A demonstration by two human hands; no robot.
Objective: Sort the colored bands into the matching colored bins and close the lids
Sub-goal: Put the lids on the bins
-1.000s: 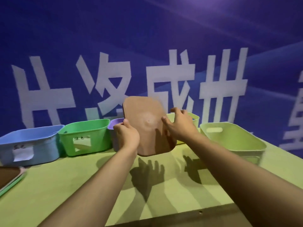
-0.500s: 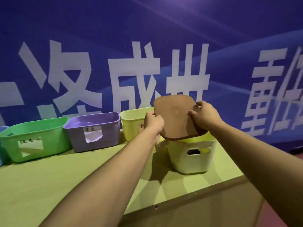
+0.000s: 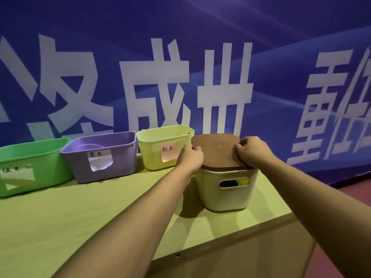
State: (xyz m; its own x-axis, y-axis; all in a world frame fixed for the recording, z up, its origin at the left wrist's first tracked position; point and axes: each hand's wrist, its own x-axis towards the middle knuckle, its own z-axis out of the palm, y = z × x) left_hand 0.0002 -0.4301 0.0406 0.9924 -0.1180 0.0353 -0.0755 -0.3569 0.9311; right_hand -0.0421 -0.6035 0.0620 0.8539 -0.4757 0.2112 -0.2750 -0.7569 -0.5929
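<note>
A brown lid [image 3: 217, 150] lies flat on top of the pale yellow bin [image 3: 226, 191] at the table's right end. My left hand [image 3: 190, 158] grips the lid's left edge and my right hand [image 3: 251, 150] grips its right edge, fingers curled over the rim. Something yellow and something dark show through the bin's handle slot. To the left stand an open yellow bin [image 3: 163, 147] with a paper label, a purple bin [image 3: 102, 157] and a green bin [image 3: 30, 167], all without lids. No bands are plainly visible.
The yellow-green table top [image 3: 80, 217] ends in a front edge at the lower right, with red floor [image 3: 353, 227] beyond. A blue banner wall with large white characters stands right behind the bins.
Both hands carried the brown lid from mid-air rightward and lowered it from a tilt onto the pale yellow bin, where it now sits flat. My view swung right.
</note>
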